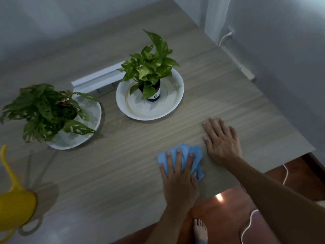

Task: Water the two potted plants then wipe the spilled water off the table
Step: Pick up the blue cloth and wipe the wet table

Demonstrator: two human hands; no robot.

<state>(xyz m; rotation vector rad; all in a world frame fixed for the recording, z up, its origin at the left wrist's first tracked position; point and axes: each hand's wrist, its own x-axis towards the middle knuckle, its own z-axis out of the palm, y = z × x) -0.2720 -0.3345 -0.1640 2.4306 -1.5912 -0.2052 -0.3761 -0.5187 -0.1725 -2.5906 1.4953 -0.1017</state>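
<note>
A blue cloth (196, 153) lies crumpled on the wooden table (123, 166) near its front right edge. My left hand (179, 178) presses flat on top of the cloth, fingers spread. My right hand (221, 141) rests palm-down on the bare table just to the right of the cloth, holding nothing. A pothos plant (149, 66) in a dark pot stands in a white saucer (174, 106) at the table's middle. A holey-leaved plant (44, 110) sits in a second white saucer (79, 140) at the left. The yellow watering can (14, 206) stands at the front left corner.
A white power strip cover (98, 76) lies behind the two saucers. White cables (246, 226) trail on the reddish floor below the table's right edge. A bare foot (200, 229) shows under the table edge. A grey wall runs along the right.
</note>
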